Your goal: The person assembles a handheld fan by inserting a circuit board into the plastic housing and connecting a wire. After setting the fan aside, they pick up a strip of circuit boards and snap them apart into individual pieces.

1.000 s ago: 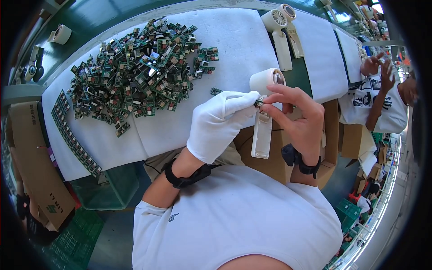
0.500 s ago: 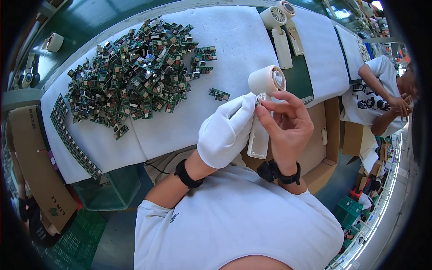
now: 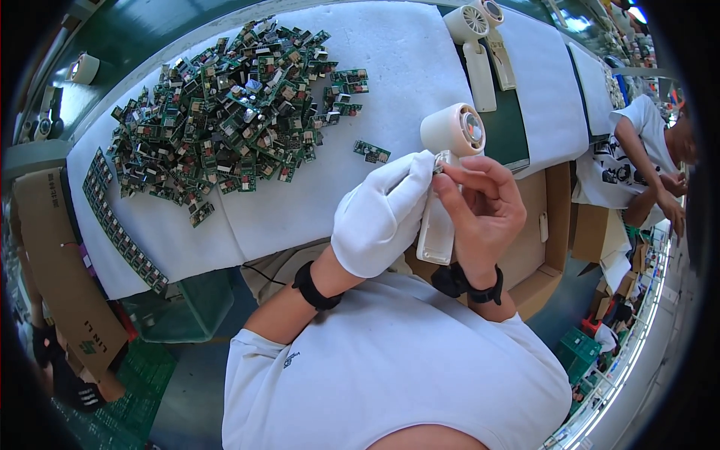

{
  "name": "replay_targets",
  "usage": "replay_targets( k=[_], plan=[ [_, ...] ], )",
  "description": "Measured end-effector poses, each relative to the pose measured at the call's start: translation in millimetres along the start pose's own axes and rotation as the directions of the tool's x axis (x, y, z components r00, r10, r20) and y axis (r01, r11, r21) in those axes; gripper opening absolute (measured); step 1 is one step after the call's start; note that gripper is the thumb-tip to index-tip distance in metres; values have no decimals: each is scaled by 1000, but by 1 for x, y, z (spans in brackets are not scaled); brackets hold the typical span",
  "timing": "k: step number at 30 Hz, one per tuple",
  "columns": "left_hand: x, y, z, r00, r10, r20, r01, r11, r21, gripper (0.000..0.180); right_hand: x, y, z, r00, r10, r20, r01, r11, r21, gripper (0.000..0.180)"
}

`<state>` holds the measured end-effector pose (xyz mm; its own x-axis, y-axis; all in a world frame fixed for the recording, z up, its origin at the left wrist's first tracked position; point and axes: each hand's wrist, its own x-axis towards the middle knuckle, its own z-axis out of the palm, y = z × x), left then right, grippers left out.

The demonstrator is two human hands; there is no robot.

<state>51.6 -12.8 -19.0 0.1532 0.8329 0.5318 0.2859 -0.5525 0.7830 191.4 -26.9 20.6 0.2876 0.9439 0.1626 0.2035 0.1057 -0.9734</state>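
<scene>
While the cream handheld fan (image 3: 444,180) is being held upright above the surface (image 3: 420,67), its handle is being gripped by the right hand (image 3: 484,214); its neck is being pinched by the gloved left hand (image 3: 382,217), immediately to its left.

A long green workbench (image 3: 150,30) runs across the room, covered for most of its length by white padded sheets (image 3: 420,67). On the near sheet lies a broad heap of small green circuit boards (image 3: 225,112), with one stray board (image 3: 372,152) apart to its right and strips of joined boards (image 3: 120,225) laid along the sheet's left edge. Farther right, two white handheld fans (image 3: 476,37) lie side by side across a bare green gap, and a tape roll (image 3: 84,67) sits at the far left.
</scene>
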Motion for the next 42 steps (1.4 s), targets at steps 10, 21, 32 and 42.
replay_targets(
  k=[10, 21, 32, 42],
  plan=[
    [2, -2, -2, 997, -33, -65, 16, 970, -242, 54, 18, -9, -8, 995, 4, 98, -1, 999, -33, 22],
    [-1, -5, -2, 999, -37, -16, 34, 983, -179, 55, 14, -12, -1, 991, -31, 129, 41, 996, -76, 25],
    [0, -1, -3, 990, -127, 62, 130, 990, -45, 52, 12, -3, 6, 996, -30, 86, 36, 997, -61, 23],
    [2, 1, -11, 984, -121, 133, 145, 971, -190, 45, 84, -31, -20, 745, -437, 504, 665, 427, -613, 39]
  ],
)
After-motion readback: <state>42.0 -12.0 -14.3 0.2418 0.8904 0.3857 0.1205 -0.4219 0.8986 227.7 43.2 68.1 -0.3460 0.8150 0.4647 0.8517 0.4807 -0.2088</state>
